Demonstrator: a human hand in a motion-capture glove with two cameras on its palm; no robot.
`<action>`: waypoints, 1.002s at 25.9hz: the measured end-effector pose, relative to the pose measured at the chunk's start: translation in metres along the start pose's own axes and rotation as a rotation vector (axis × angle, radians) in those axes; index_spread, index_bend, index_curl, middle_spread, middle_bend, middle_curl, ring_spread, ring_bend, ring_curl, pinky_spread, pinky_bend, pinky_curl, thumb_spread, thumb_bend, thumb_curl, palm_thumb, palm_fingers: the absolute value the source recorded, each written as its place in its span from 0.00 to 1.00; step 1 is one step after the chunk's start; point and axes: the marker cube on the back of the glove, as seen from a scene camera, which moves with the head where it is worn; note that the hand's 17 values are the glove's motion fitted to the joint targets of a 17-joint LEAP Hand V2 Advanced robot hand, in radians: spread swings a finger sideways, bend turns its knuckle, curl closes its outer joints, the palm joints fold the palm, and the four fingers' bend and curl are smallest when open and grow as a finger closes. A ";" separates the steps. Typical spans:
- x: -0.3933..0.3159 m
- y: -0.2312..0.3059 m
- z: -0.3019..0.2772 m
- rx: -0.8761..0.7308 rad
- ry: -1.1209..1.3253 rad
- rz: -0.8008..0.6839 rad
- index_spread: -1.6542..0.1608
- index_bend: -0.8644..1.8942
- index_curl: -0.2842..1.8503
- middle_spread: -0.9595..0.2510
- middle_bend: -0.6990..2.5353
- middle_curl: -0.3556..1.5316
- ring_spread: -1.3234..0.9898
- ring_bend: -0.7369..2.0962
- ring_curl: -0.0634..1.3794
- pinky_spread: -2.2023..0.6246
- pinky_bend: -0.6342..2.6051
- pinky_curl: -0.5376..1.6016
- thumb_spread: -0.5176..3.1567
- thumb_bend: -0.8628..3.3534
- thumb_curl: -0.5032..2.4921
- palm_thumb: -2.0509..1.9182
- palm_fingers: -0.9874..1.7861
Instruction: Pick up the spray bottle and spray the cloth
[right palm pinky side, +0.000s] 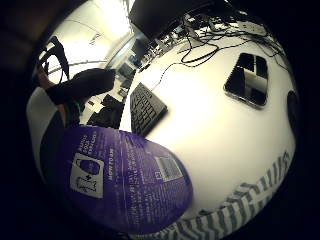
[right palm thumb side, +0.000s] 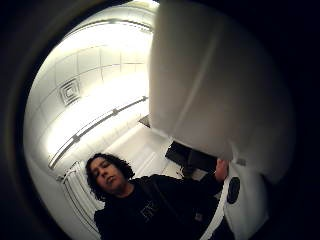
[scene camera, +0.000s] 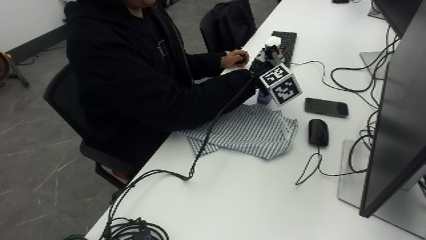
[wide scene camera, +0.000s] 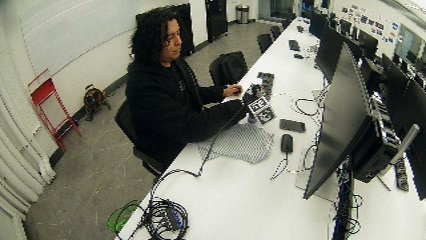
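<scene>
We are seeing a person in a black hoodie sitting at the long edge of a white table, with the gloved right hand raised over the tabletop and wrapping its fingers around a spray bottle. The bottle is standing upright in that grip, its white spray head showing above the hand and a bit of its purple body showing below, just above the far edge of the cloth. In the little finger side palm view the purple label of the bottle is filling the space next to the palm, and in the thumb side palm view the white head is looming close. The striped cloth is lying flat and slightly rumpled at the near edge of the table, right in front of the person, with one corner reaching over the edge. The bare left hand is resting near the table edge just behind the bottle. A phone is lying face up beyond the cloth toward the middle of the table, and a black mouse is sitting just beside the cloth's far corner. A keyboard is lying farther along the table, past the bottle, and a monitor is standing along the far edge.
</scene>
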 end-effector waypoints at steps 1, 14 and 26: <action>0.000 0.000 0.000 -0.001 0.000 0.001 0.76 0.37 0.40 0.63 0.38 0.50 0.49 0.48 0.39 0.72 0.33 0.45 0.21 0.20 0.43 0.80 0.80; 0.001 0.010 0.000 -0.088 -0.039 0.100 0.75 0.37 0.40 0.62 0.38 0.50 0.49 0.47 0.39 0.72 0.31 0.44 0.22 0.20 0.43 0.80 0.76; -0.020 0.045 -0.054 -0.266 0.132 0.208 0.72 0.31 0.31 0.75 0.28 0.44 0.54 0.46 0.37 0.82 0.31 0.45 0.34 0.18 0.38 0.73 0.47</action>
